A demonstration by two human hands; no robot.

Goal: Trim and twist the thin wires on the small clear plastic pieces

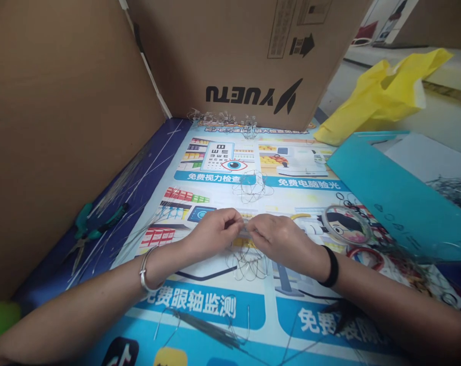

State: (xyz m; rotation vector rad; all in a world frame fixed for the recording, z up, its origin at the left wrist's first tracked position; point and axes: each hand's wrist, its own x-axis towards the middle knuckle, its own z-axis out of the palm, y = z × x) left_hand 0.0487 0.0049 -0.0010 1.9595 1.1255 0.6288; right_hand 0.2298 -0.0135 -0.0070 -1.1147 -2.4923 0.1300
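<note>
My left hand [221,231] and my right hand [274,239] meet over the printed mat, thumbs and fingers closed in pinches, their tips almost touching. Fine wire [246,229] shows faintly between the fingertips; its ends are hidden in the grip. Directly below the hands is a round piece of looped thin wire [249,264]; I cannot tell whether it joins what they pinch. Beyond the hands lies a similar looped wire piece [253,187]. Nearer me, a bundle of dark straight wires [209,328] rests on the mat.
Cardboard walls [230,56] stand at the back and left. Teal-handled pliers [87,234] lie left beside loose long wires [119,188]. More wire pieces [223,119] sit at the back. Rightward are a tape roll [345,223], a teal box [379,203] holding wire, and a yellow bag [371,101].
</note>
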